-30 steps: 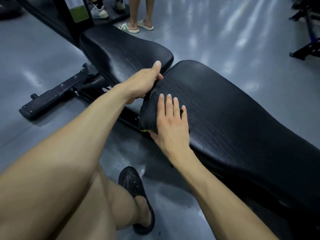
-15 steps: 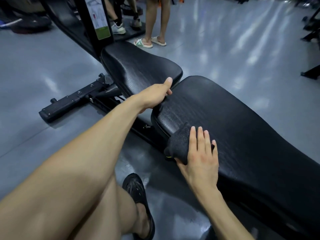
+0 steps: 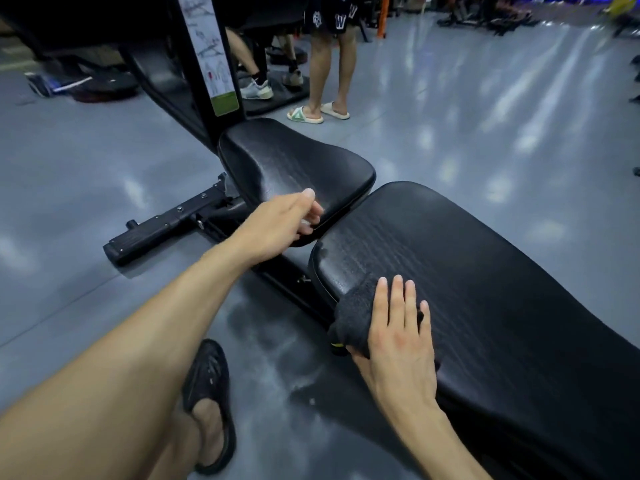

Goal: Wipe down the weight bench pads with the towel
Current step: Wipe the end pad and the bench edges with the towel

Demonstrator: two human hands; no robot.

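The long back pad (image 3: 485, 306) is shown running from ten o'clock to four o'clock; the shorter seat pad (image 3: 294, 168) lies beyond its far end, toward eleven o'clock. The dark towel (image 3: 353, 317) is pressed onto the back pad's near edge under the right hand (image 3: 398, 337), fingers (image 3: 398, 292) straight and together, pointing to twelve o'clock. Unwiped pad is judged to lie toward four o'clock. The left hand (image 3: 277, 223) is held loosely curled at the seat pad's near edge, gripping nothing.

shorts (image 3: 332, 15): white letter "W" patches | upright's sticker (image 3: 211, 53): print unreadable
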